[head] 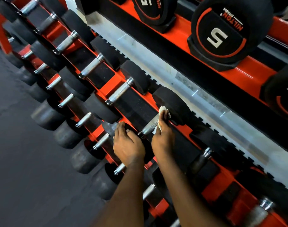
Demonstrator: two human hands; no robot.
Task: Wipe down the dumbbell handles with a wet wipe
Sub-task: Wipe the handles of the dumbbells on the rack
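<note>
A black dumbbell with a knurled silver handle (149, 126) lies on the middle shelf of a red rack (114, 86). My right hand (162, 133) wraps a white wet wipe (162, 110) around the far end of that handle, beside the dumbbell's far head (174, 104). My left hand (128, 145) rests curled over the near black head of the same dumbbell, which it mostly hides. More dumbbells with bare silver handles, such as the neighbouring handle (119, 94), line the shelf to the left.
A lower shelf holds several grey-ended dumbbells (48, 115) nearer to me. Black weights marked 5 (221, 31) sit on the top shelf. A white wall strip (156, 66) runs behind the rack. Dark floor (17, 161) lies at the left.
</note>
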